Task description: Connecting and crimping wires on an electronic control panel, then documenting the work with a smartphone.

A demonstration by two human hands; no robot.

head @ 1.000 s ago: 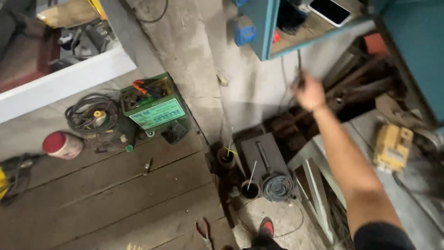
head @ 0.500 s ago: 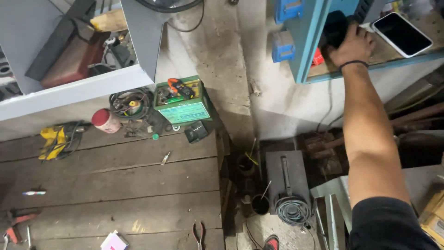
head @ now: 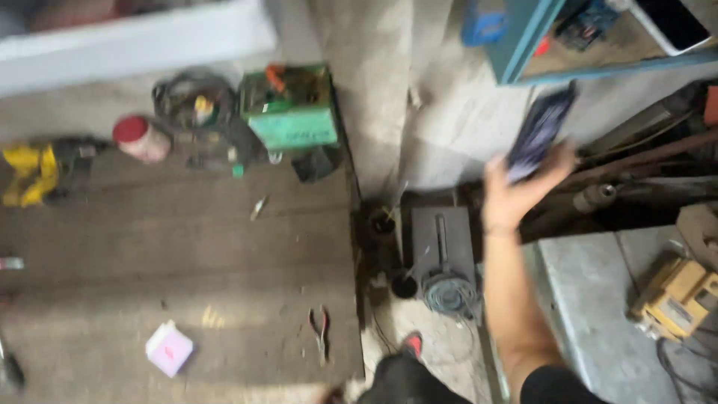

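Grip of my right hand (head: 516, 196) is closed around a dark phone (head: 540, 135) below the blue shelf (head: 523, 45); I'd hold it firmly, lowering slowly; left hand unseen

My one camera sits on my head, looking steeply down from standing height at the wooden floor (head: 187, 284) and my raised right hand (head: 516, 196), with the blue shelf (head: 523, 37) close at upper right.
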